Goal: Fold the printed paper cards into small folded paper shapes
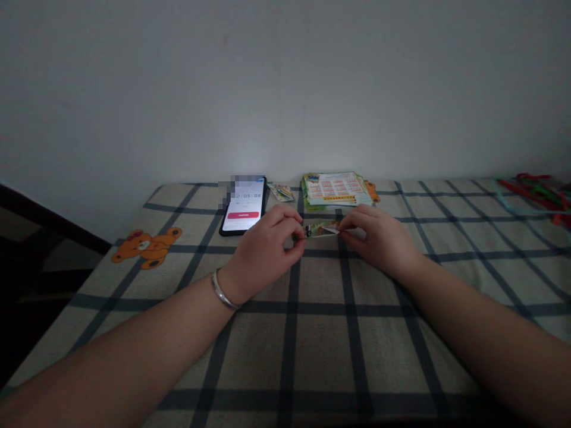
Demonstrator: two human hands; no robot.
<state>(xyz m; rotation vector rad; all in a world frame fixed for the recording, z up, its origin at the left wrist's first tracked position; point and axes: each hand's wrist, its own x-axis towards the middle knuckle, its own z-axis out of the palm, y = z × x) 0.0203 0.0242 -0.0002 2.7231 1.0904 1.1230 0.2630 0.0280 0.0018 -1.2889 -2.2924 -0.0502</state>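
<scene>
Between my two hands, a small folded piece of printed paper (pixel 322 229) in green, white and red is held by its ends, just over the checked tablecloth. My left hand (pixel 272 241), with a silver bangle on the wrist, pinches the left end between thumb and fingers. At the right end, thumb and fingertips of my right hand (pixel 377 238) close on the paper. Behind the hands lies a stack of printed sheets (pixel 332 189), green-edged with red text. A small folded paper piece (pixel 282 192) rests left of that stack.
A phone (pixel 243 208) with a lit timer screen lies left of my hands. An orange bear figure (pixel 147 246) shows on the checked tablecloth (pixel 321 345) at the left. Tangled red and green strips (pixel 535 193) lie far right. A wall (pixel 285 89) closes off the back.
</scene>
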